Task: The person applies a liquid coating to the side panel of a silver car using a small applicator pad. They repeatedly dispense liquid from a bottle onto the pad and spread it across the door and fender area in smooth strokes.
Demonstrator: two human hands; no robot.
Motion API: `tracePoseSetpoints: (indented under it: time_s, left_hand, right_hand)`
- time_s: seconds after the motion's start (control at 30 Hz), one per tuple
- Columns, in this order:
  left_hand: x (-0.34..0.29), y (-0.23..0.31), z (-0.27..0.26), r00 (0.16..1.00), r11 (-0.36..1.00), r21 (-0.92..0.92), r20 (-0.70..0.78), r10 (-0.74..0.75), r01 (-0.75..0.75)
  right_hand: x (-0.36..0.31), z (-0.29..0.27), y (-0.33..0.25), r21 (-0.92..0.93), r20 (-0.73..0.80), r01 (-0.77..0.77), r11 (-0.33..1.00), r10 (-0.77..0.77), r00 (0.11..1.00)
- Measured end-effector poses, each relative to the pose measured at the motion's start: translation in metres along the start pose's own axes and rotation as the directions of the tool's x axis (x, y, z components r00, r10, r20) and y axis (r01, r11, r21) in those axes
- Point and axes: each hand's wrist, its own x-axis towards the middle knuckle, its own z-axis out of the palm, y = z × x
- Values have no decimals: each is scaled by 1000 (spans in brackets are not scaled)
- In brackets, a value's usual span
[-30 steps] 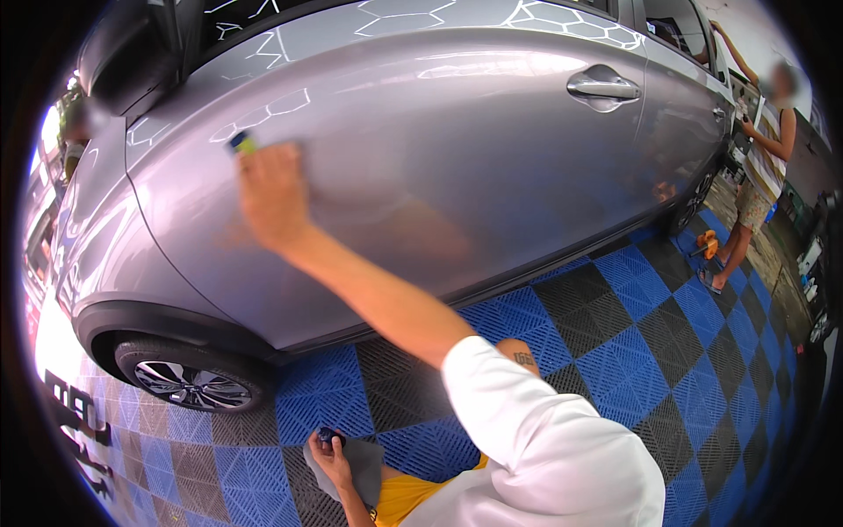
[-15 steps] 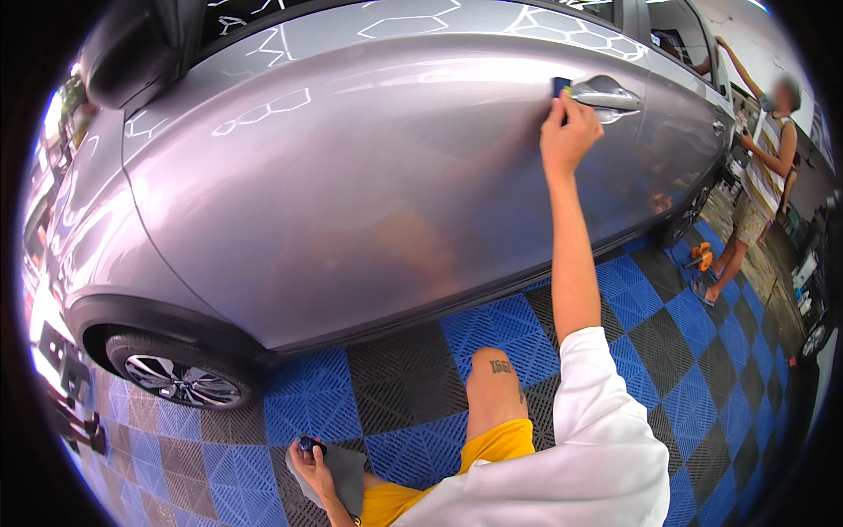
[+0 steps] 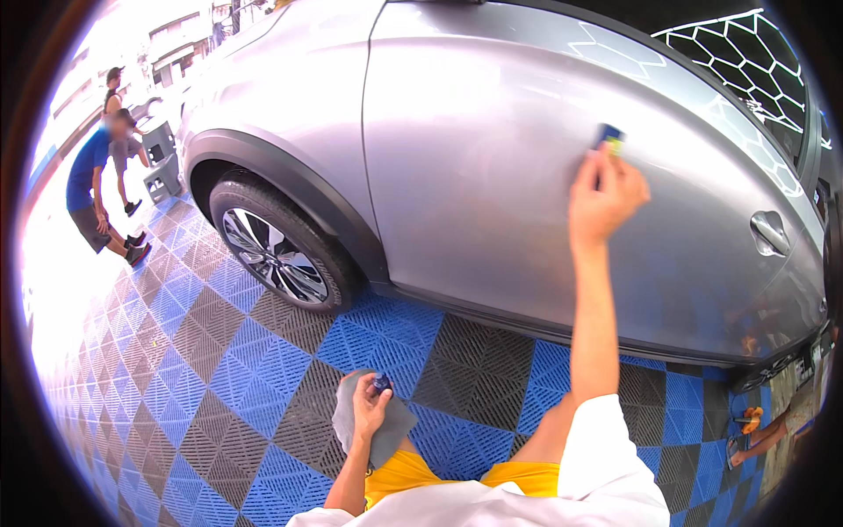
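My right hand (image 3: pixel 606 198) reaches up and forward with its fingers pinched on a small applicator block (image 3: pixel 609 135), dark blue with a yellow-green part. The block is at the upper part of the silver car door (image 3: pixel 492 220), left of the door handle (image 3: pixel 771 234); it is slightly blurred. Low in the view, over my lap, my left hand (image 3: pixel 369 411) is closed round a small dark bottle (image 3: pixel 380 384). A grey cloth (image 3: pixel 393 439) hangs from the same hand, spreading out on both sides of the fingers.
The front wheel (image 3: pixel 274 256) and its black arch trim stand left of the door. Blue and black grid tiles (image 3: pixel 237 369) cover the floor. Two people (image 3: pixel 92 180) are by grey step stools (image 3: pixel 160 158) at the far left. Another person's legs (image 3: pixel 768 439) show at the right edge.
My view has swung left toward the front wheel. My right hand has moved the applicator block from beside the door handle forward along the door. My left hand still holds the bottle and cloth.
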Motion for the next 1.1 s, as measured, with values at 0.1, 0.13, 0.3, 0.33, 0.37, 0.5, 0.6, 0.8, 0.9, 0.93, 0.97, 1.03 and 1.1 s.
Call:
tracePoseSetpoints:
  time_s: [0.1, 0.13, 0.3, 0.33, 0.37, 0.5, 0.6, 0.8, 0.9, 0.93, 0.97, 1.03, 1.1]
  left_hand:
    - [-1, 0, 0, 1000, 1000, -14, 0, 4, -4]
    - [-2, -4, 3, 1000, 1000, -21, 3, 7, -6]
    - [2, 0, -2, 1000, 999, 41, 8, 26, -27]
    - [2, 5, 4, 999, 998, 52, 26, 22, -23]
    - [4, 6, 14, 998, 998, 57, 59, 16, -19]
    - [8, -12, 9, 998, 998, 58, 51, 35, -38]
    - [10, -10, 2, 993, 995, 29, 79, 88, -90]
    - [9, 2, -3, 993, 988, 122, 77, 86, -95]
    - [8, 5, -12, 996, 983, 163, 58, 69, -77]
    - [7, 7, -12, 997, 981, 180, 43, 63, -70]
    - [7, 11, -15, 998, 977, 200, 21, 65, -68]
    - [8, 11, -11, 998, 980, 190, 27, 56, -60]
    - [7, 8, -11, 999, 977, 209, 0, 41, -40]
  right_hand:
    - [-16, 41, -102, 190, 35, 50, 980, -58, 998]
    - [-20, 53, -130, 229, 79, 64, 971, -84, 993]
    - [-25, 104, -252, 386, 154, 67, 920, -136, 979]
    - [-31, 118, -265, 409, 180, 19, 912, -101, 978]
    - [-35, 132, -271, 420, 204, -21, 907, -71, 976]
    - [-30, 136, -291, 498, 132, -184, 848, 135, 982]
    - [-29, 104, -249, 457, 166, 11, 889, -98, 981]
    - [-12, 12, -34, -17, 91, -36, 999, 37, 995]
    - [18, -39, 81, -129, 28, -29, 991, 33, 999]
    - [27, -54, 114, -193, 25, -33, 981, 38, 999]
    - [34, -65, 145, -247, 17, -42, 968, 48, 999]
    - [49, -86, 211, -346, -34, -50, 937, 41, 999]
    - [55, -102, 269, -414, -63, -145, 899, 131, 989]
